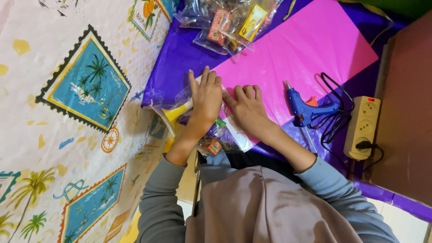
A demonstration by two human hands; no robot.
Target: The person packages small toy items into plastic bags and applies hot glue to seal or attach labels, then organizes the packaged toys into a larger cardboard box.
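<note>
My left hand point(204, 96) lies over a clear plastic bag point(180, 100) that holds a yellow object point(176, 112), fingers stretched out and pressing it down at the edge of a purple-covered table point(175, 58). My right hand point(246, 108) is right beside it, fingers curled on the same bag where it meets a large pink paper sheet point(306, 49). More clear plastic and a small colourful packet point(211, 146) lie under my wrists. What is between the fingers is hidden.
A blue glue gun point(306, 108) with a black cord point(335, 119) lies right of my hands, by a beige power strip point(362, 128). Clear bags of small colourful packets point(229, 22) sit at the top. A palm-patterned cloth point(81, 90) is left, brown board point(405, 112) right.
</note>
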